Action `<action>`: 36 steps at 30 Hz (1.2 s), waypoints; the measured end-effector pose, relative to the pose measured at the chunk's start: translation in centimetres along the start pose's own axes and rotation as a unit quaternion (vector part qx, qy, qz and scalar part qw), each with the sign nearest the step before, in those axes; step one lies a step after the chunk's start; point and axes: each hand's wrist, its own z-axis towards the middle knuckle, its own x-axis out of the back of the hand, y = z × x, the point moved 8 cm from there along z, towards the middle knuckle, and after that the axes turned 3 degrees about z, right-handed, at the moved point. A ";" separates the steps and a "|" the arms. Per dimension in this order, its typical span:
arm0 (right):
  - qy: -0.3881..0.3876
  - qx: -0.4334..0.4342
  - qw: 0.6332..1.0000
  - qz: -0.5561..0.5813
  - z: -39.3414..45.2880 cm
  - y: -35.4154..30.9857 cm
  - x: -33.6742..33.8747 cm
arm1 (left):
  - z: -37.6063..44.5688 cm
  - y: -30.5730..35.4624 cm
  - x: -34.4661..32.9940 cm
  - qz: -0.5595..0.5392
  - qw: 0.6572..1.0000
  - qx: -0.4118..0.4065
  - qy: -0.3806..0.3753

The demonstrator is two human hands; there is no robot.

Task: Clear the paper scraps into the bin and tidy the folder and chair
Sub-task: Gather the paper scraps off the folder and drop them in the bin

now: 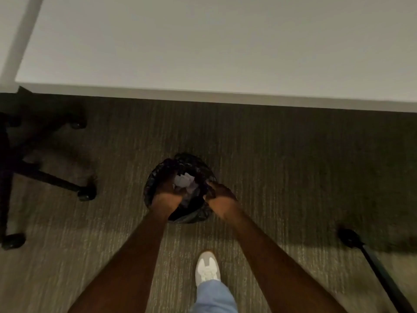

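Observation:
A small bin with a black liner (155, 177) stands on the carpet below the desk edge. White paper scraps (184, 180) lie inside it, between my hands. My left hand (165, 195) reaches down into the bin's left side, its fingers lost in the dark next to the scraps. My right hand (222, 197) is at the bin's right rim with its fingers curled against the liner; whether it grips anything is unclear. The black chair base (45, 177) with its casters stands at the left. No folder is in view.
A white desk top (203, 53) spans the upper half, its front edge just beyond the bin. My white shoe (207, 269) is on the grey carpet behind the bin. Another black leg with a caster (348, 238) lies at the right.

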 end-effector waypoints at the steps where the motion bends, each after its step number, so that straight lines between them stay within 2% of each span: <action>1: 0.005 0.012 0.999 -0.037 -1.1 0.6 1.1 | -0.7 1.3 -0.4 0.013 1.000 -0.006 -0.019; 4: 0.036 0.018 0.991 -0.131 -5.0 2.8 5.1 | -3.7 5.5 -0.9 0.028 0.999 -0.041 -0.022; 8: 0.142 0.013 0.962 -0.231 -10.5 5.5 12.7 | -8.6 13.1 -1.0 0.139 0.982 -0.126 0.028; 11: 0.212 0.026 0.944 -0.250 -14.9 7.4 17.9 | -12.6 19.9 -2.8 0.214 0.951 -0.221 0.041; 16: 0.271 -0.011 0.929 -0.252 -24.5 13.4 26.1 | -20.6 30.8 -8.2 0.217 0.902 -0.372 0.021; 20: 0.311 -0.043 0.916 -0.249 -32.9 19.2 31.8 | -27.7 38.6 -13.8 0.226 0.866 -0.445 -0.007; 26: 0.385 -0.108 0.895 -0.199 -46.5 29.6 39.0 | -39.9 49.4 -23.2 0.249 0.799 -0.544 -0.057; 31: 0.400 -0.165 0.892 -0.135 -58.1 39.9 41.3 | -50.8 53.9 -32.3 0.263 0.746 -0.597 -0.132; 36: 0.357 -0.228 0.905 -0.048 -68.3 52.0 40.5 | -60.1 54.8 -41.7 0.360 0.634 -0.651 -0.212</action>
